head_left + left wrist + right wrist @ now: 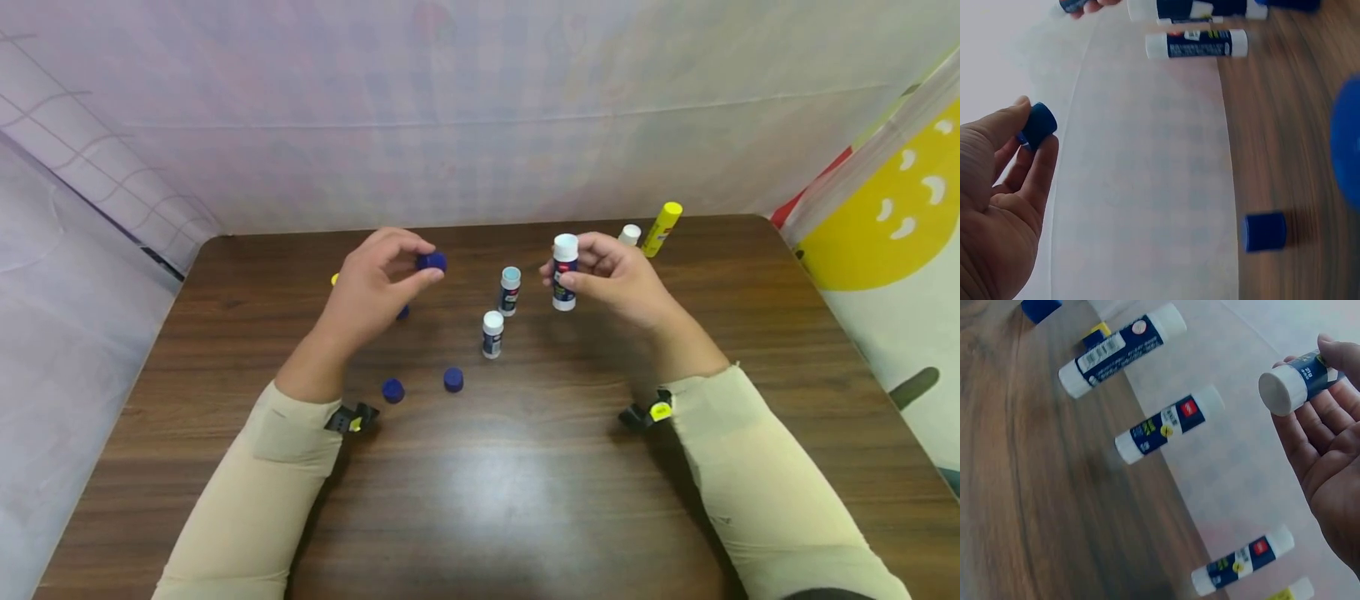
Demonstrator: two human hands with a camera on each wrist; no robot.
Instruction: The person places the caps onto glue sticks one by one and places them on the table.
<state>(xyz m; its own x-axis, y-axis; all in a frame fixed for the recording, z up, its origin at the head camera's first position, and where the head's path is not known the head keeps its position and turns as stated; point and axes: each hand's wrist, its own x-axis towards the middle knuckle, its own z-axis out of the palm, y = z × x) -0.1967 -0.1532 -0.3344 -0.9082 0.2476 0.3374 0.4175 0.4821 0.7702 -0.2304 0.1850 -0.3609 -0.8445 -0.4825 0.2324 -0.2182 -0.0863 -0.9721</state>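
Observation:
My left hand (pixel 371 279) pinches a blue cap (pixel 431 262) between thumb and fingers, above the table; the cap (pixel 1038 127) shows plainly in the left wrist view. To the right, my right hand (pixel 615 279) grips a capless glue stick (pixel 565 273) upright, its white end up and its navy label partly behind the thumb. The cap and this glue stick are apart. Between the hands, two more capless glue sticks stand on the table, one farther back (pixel 510 292) and one nearer me (pixel 492 335).
Blue caps lie in front, one at left (pixel 393 390) and one beside it (pixel 453 380); another (pixel 402 312) is partly hidden by the left hand. A yellow glue stick (pixel 662 229) and a white-topped one (pixel 630 235) stand behind the right hand. A curtain (pixel 480 167) hangs behind the table.

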